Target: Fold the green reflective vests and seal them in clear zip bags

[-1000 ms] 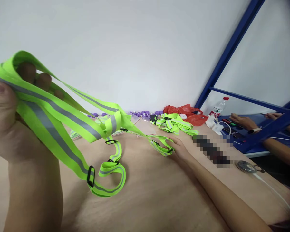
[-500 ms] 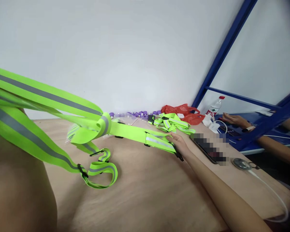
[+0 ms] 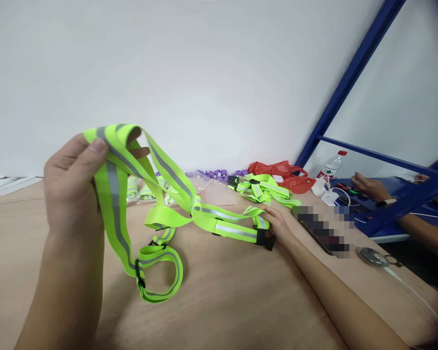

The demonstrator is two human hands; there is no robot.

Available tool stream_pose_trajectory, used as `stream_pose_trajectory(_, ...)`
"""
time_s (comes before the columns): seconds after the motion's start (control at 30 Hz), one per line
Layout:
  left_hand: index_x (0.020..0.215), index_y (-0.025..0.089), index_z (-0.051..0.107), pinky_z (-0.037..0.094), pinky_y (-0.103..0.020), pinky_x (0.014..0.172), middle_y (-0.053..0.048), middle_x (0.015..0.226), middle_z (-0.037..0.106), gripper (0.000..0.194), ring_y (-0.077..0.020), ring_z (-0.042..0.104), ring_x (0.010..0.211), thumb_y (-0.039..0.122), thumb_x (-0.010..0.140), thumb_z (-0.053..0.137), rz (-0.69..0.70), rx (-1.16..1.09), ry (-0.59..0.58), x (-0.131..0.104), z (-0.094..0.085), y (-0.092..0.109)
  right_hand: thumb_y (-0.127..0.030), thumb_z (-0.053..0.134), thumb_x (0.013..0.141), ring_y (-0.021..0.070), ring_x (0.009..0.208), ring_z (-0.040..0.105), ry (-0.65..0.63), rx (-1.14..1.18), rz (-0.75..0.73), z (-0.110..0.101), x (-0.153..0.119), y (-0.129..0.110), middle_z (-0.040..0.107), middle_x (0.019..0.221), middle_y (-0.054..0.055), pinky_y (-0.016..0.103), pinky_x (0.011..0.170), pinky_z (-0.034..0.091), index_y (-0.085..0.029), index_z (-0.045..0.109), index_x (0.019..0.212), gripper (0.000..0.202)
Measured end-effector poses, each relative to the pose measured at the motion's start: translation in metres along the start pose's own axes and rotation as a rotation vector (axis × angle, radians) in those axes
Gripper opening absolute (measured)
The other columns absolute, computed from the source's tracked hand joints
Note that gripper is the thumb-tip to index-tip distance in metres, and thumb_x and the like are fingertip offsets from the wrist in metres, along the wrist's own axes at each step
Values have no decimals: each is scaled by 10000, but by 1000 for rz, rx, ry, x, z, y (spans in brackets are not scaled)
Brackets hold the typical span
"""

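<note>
A neon-green reflective harness point(image 3: 175, 214) with grey stripes and black adjusters stretches between my hands above the table. On the left, my left hand point(image 3: 76, 170) grips its upper straps, thumb in front and some fingers behind the webbing. Lower and to the right, my right hand point(image 3: 275, 221) holds the belt end beside a black buckle point(image 3: 265, 239); its fingers are partly hidden by the strap. One looped strap point(image 3: 160, 274) hangs down near the tabletop. Behind my right hand lies another green reflective harness point(image 3: 266, 187), bunched up.
Along the wall are small purple items point(image 3: 215, 173), clear bags point(image 3: 219, 192) and a red plastic bag point(image 3: 282, 172). A phone point(image 3: 312, 228) and a round device with a cable point(image 3: 374, 257) lie right. Beyond the blue frame point(image 3: 350, 82) is another person's hand point(image 3: 370, 187).
My left hand has come into view from the left, bringing the upper straps inward, so the harness hangs slacker. My right hand has hardly moved. The view has shifted slightly.
</note>
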State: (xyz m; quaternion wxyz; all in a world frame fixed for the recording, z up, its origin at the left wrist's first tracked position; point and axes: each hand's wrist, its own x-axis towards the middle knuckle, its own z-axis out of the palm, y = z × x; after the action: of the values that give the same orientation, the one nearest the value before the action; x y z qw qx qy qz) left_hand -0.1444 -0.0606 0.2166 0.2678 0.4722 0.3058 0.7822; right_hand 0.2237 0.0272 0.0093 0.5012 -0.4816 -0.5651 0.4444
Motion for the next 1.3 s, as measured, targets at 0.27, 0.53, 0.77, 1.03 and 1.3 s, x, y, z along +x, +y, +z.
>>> stream_pose_trajectory(0.27, 962, 173, 742, 642, -331, 723, -42, 808, 783, 119, -216, 760, 789, 242, 913, 659, -57, -51, -318, -9, 4, -11, -467, 725, 773, 218, 894, 651, -11, -85, -219, 24, -1, -18, 660, 915, 50, 390, 865, 527, -226, 603, 966, 332)
stream_pose_trajectory(0.53, 1142, 186, 701, 629, -377, 812, -80, 1077, 763, 261, -268, 749, 948, 273, 897, 674, -132, -86, -434, -13, 11, -24, -409, 680, 874, 210, 904, 691, -220, -326, -525, 106, -13, -146, 710, 1014, 65, 339, 794, 560, -237, 620, 1088, 281)
stream_pose_trajectory(0.77, 1120, 188, 713, 564, -351, 891, -70, 1107, 749, 249, -253, 701, 1031, 235, 878, 683, -134, -43, -546, -17, 16, -35, -371, 693, 872, 142, 595, 621, -158, -405, -813, 141, -17, -196, 676, 622, -6, 253, 581, 455, -202, 648, 638, 292)
stream_pose_trajectory(1.03, 1126, 192, 680, 483, -247, 562, -8, 731, 703, 257, -141, 634, 639, 299, 893, 702, -204, 158, -499, -24, 26, -49, -369, 637, 896, 89, 433, 396, -368, -462, -606, 131, -2, -180, 470, 454, -43, 233, 425, 277, -184, 548, 485, 460)
stream_pose_trajectory(1.3, 1133, 170, 621, 503, -219, 470, -5, 654, 708, 276, -147, 663, 520, 319, 909, 682, -480, 139, -698, -16, 23, -49, -435, 600, 947, 160, 625, 598, -208, 74, -592, 97, 17, -180, 640, 672, 15, 276, 561, 484, -193, 702, 723, 345)
